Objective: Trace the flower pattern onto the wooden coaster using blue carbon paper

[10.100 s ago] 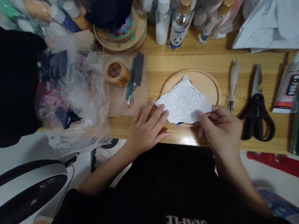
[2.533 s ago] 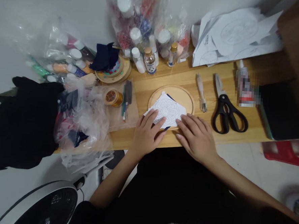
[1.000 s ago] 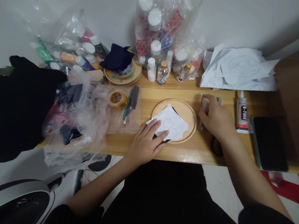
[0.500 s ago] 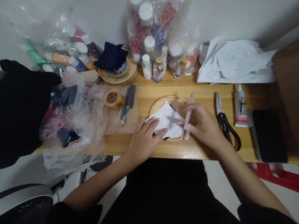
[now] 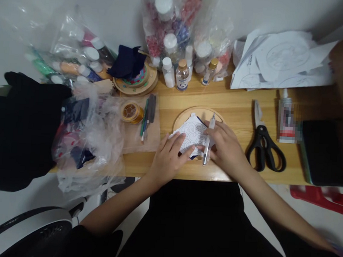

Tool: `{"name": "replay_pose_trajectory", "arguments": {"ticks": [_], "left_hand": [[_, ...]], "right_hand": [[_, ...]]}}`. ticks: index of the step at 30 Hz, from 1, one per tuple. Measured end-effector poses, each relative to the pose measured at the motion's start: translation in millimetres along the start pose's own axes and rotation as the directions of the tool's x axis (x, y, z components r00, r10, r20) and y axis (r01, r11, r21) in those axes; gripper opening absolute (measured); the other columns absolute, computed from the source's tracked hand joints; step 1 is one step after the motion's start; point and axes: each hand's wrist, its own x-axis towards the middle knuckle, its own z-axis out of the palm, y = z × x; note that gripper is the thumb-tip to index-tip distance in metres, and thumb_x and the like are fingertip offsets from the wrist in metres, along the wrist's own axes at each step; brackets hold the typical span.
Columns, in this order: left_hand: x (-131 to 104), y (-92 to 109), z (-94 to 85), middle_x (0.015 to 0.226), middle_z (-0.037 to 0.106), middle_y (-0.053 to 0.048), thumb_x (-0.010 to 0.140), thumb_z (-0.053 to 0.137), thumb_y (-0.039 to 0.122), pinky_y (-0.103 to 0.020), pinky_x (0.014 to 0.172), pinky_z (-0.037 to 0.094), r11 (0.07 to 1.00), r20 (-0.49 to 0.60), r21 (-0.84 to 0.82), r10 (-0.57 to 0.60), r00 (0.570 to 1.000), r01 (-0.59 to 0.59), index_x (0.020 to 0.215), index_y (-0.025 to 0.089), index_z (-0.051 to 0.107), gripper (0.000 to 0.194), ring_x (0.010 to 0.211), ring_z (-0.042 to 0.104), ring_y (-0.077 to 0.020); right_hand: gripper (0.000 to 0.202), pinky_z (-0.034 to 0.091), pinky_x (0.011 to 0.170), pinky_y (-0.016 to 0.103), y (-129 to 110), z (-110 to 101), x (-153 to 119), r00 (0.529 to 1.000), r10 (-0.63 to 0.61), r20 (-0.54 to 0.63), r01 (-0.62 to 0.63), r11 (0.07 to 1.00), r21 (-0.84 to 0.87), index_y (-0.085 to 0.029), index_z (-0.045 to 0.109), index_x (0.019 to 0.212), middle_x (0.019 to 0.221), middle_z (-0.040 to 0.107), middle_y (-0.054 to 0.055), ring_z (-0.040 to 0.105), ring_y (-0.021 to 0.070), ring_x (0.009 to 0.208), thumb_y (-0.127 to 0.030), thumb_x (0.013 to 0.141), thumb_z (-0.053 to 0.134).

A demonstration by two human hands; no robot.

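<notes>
A white paper cutout [image 5: 192, 130] printed with a flower pattern lies on a round wooden disc [image 5: 182, 118]. Dark blue cloth [image 5: 192, 157] peeks out beneath its lower edge. My left hand [image 5: 167, 159] rests on the paper's left side, fingers spread and flat. In my right hand [image 5: 228, 149] is a clear pen [image 5: 208, 143], gripped between thumb and fingers and held slanted over the paper's right part. Fingertips of that hand are close to the paper; whether they touch it I cannot tell.
Black-handled scissors [image 5: 262, 143], a glue tube [image 5: 287, 122] and a dark phone [image 5: 323, 153] lie to the right. Small bottles [image 5: 182, 75] and paper sheets [image 5: 280, 61] stand behind. Leftward are a gold thread spool [image 5: 132, 113], brushes [image 5: 147, 117] and a crumpled plastic bag [image 5: 101, 136].
My right hand, with the pen, has moved slightly left and closer over the paper. My left hand keeps its place on the paper. The view has shifted a little.
</notes>
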Motion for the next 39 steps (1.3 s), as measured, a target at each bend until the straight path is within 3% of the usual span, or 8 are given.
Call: {"name": "replay_pose_trajectory", "arguments": {"ticks": [12,19,25,31,34,39], "left_hand": [[3,-1,0.8,0.126,0.063,-0.015,0.089,0.068,0.027,-0.049,0.102,0.045,1.0,-0.014,-0.007,0.018,1.0,-0.018,0.12,0.024,0.06,0.032,0.12,0.06,-0.0298],[7,1,3.2,0.128,0.063,-0.014,0.094,0.06,0.029,-0.049,0.105,0.041,1.0,-0.004,0.001,0.019,1.0,-0.019,0.122,0.025,0.059,0.028,0.122,0.059,-0.029],[11,4,6.3,0.129,0.063,-0.013,0.095,0.058,0.033,-0.05,0.106,0.039,1.0,0.005,-0.01,0.016,1.0,-0.016,0.121,0.025,0.06,0.028,0.124,0.057,-0.0289],[15,0,-2.0,0.131,0.061,-0.016,0.093,0.058,0.044,-0.051,0.106,0.04,0.997,0.079,-0.06,0.043,0.996,-0.039,0.121,0.022,0.063,0.035,0.125,0.056,-0.0307],[26,-10,-13.2,0.125,0.063,-0.017,0.091,0.059,0.048,-0.045,0.1,0.046,0.989,0.143,-0.111,0.108,0.984,-0.093,0.113,0.015,0.066,0.041,0.119,0.059,-0.0304],[54,-39,-21.7,0.102,0.069,-0.009,0.098,0.049,0.024,-0.034,0.077,0.048,0.964,0.347,-0.14,0.262,0.9,-0.227,0.09,0.013,0.068,0.023,0.089,0.063,-0.0208]], "right_hand": [[0.029,0.046,0.102,0.061,3,0,-1,0.999,-0.03,-0.017,0.03,1.0,-0.007,-0.017,0.055,0.112,0.128,0.064,0.019,0.057,0.0368,0.123,-0.029,0.087,0.062],[0.028,0.044,0.103,0.062,7,-4,-2,1.0,0.025,0.011,-0.025,1.0,0.018,-0.022,0.055,0.112,0.131,0.063,0.016,0.054,0.0358,0.126,-0.031,0.088,0.062],[0.031,0.046,0.1,0.063,13,-7,-3,1.0,-0.002,-0.002,0.002,1.0,0.014,-0.021,0.055,0.114,0.131,0.062,0.018,0.055,0.0365,0.124,-0.036,0.088,0.061],[0.029,0.048,0.097,0.062,15,-6,-2,1.0,-0.002,-0.011,0.002,1.0,0.019,-0.021,0.056,0.112,0.127,0.063,0.017,0.056,0.0371,0.123,-0.035,0.087,0.062],[0.029,0.048,0.097,0.062,15,-5,-2,1.0,-0.002,-0.021,0.003,0.999,0.04,-0.021,0.056,0.111,0.124,0.065,0.017,0.057,0.0368,0.121,-0.036,0.087,0.063],[0.033,0.048,0.097,0.061,14,-5,-2,0.999,0.048,-0.012,-0.047,0.997,0.059,-0.021,0.057,0.111,0.126,0.064,0.017,0.057,0.0367,0.122,-0.041,0.086,0.064]]}}
